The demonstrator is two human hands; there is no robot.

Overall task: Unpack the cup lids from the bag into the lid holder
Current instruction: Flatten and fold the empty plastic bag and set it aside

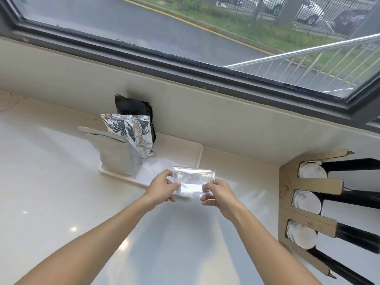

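A clear plastic bag (193, 182), flat and folded, is held over the white counter between both hands. My left hand (162, 187) pinches its left edge and my right hand (219, 194) pinches its lower right corner. I cannot tell whether any lids are inside it. At the right edge stands a cardboard lid holder (292, 190) with three slots. Stacks of clear cup lids (306, 201) fill the slots, apart from my hands.
A white tray (197, 157) lies behind the hands, near the wall. On it stand a crumpled silver foil pouch (131, 132), a grey pouch (119, 157) and a black pouch (131, 105). A window with a dark frame (185, 64) runs above the counter.
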